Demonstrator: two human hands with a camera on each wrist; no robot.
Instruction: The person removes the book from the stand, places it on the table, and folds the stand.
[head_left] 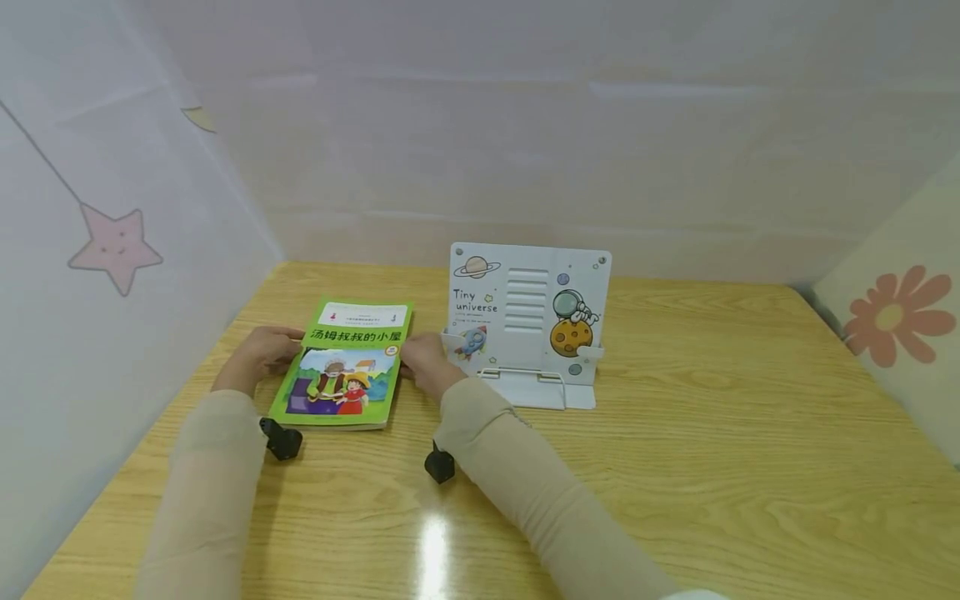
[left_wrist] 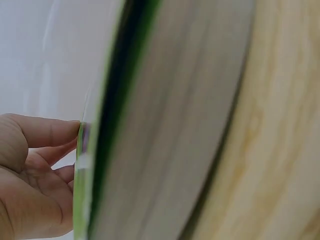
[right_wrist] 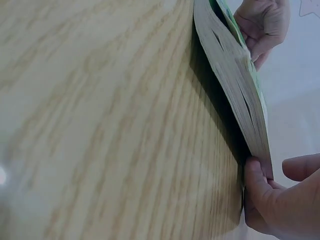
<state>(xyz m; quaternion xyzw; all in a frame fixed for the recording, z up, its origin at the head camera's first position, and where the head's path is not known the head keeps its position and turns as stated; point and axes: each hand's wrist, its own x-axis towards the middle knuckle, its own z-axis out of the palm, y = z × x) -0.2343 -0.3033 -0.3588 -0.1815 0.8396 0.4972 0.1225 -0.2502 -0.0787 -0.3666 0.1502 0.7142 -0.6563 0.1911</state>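
A green paperback book (head_left: 341, 367) with Chinese lettering and a cartoon cover lies face up at the left of the table. My left hand (head_left: 264, 354) is at its left side, thumb and fingers at the cover's edge; in the left wrist view the left hand (left_wrist: 37, 180) has its thumb against that edge. Along the opposite side, my right hand (head_left: 427, 358) grips the edge. Seen from the right wrist, the right hand (right_wrist: 285, 200) has a fingertip at the lower page edge and another digit raised off the cover. Dark gaps show beneath the cover.
Just right of my right hand stands a white book stand (head_left: 525, 308) with space drawings, slotted back and wire rest. The wooden table (head_left: 712, 417) stretches out to the right. Two black wrist devices, a left one (head_left: 283, 442) and a right one (head_left: 440, 464), sit under my wrists.
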